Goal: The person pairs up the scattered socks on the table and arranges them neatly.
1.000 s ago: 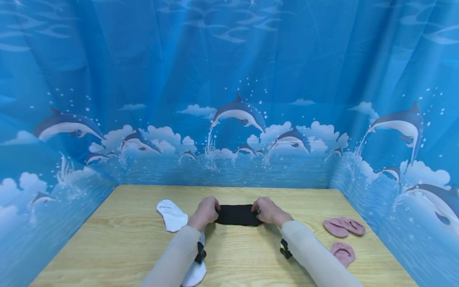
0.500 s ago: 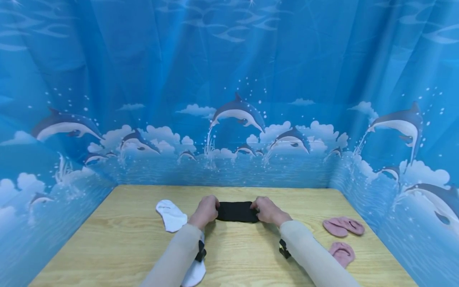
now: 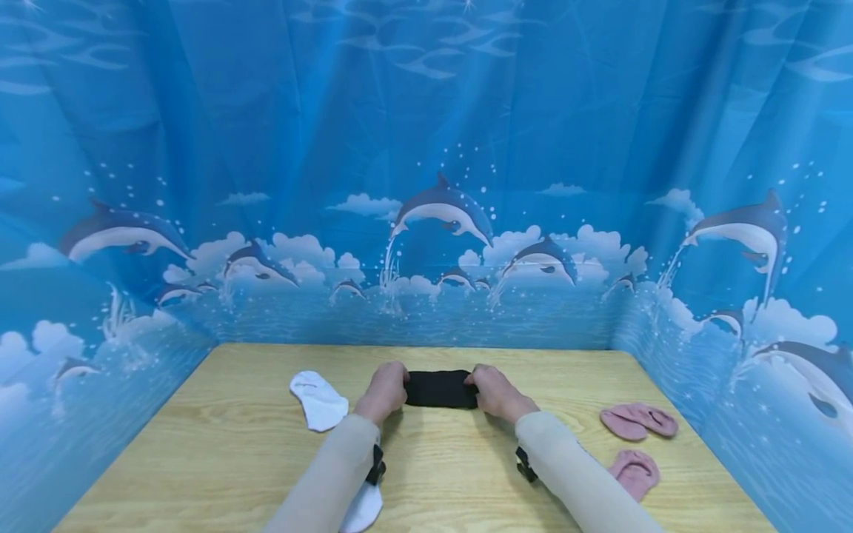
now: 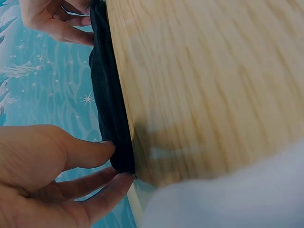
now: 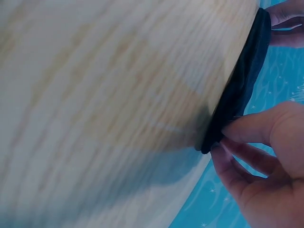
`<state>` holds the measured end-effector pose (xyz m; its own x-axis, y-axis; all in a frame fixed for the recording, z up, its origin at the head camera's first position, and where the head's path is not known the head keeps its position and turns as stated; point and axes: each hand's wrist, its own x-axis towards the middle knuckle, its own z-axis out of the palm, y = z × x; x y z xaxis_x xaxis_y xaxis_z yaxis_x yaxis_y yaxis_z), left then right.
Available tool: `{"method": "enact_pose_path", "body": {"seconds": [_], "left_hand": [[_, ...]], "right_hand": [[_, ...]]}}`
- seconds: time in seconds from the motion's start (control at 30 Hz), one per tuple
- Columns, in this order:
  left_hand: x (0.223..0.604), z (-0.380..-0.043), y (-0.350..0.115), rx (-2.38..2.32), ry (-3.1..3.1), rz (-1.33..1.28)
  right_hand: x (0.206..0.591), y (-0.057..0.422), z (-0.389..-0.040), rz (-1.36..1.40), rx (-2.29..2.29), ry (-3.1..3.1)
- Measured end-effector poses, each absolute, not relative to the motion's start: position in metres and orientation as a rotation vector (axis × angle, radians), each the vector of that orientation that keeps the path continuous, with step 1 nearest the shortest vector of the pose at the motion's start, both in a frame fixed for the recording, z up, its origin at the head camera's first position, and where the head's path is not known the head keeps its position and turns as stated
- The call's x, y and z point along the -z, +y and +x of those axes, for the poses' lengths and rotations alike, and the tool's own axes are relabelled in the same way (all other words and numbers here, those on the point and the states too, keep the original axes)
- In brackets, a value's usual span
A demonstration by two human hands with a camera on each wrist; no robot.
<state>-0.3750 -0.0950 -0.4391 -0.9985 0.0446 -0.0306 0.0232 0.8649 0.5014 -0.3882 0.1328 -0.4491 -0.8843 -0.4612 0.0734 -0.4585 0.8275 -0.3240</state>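
A flat black sock [image 3: 440, 389] lies stretched lengthwise between my two hands at the middle of the table's far half. My left hand [image 3: 389, 389] pinches its left end; in the left wrist view, the thumb and fingers of that left hand [image 4: 61, 175] close on the dark edge. At the opposite end, my right hand [image 3: 494, 391] pinches the fabric, and the right wrist view shows the right thumb and fingers [image 5: 235, 130] on the corner. The sock's underside is hidden.
On the left lies a white sock [image 3: 320, 402]; another white sock [image 3: 363, 507] is partly covered by my left forearm. To the right are a folded pink sock [image 3: 638, 420] and a second pink sock [image 3: 636, 474]. A dolphin-print curtain [image 3: 426, 148] encloses the wooden table [image 3: 200, 459].
The black sock has shifted slightly away from me and a little left, with both hands holding its ends throughout. The white and pink socks have stayed put.
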Motion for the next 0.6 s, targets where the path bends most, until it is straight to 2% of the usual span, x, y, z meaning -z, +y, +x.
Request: {"method": "enact_pose_path", "body": {"seconds": [0.6], "left_hand": [[0.4436,-0.3847,-0.0950,-0.796,3.025,0.070]], "right_hand": [[0.4524,0.1311,-0.3926,-0.746,0.553,3.030]]}}
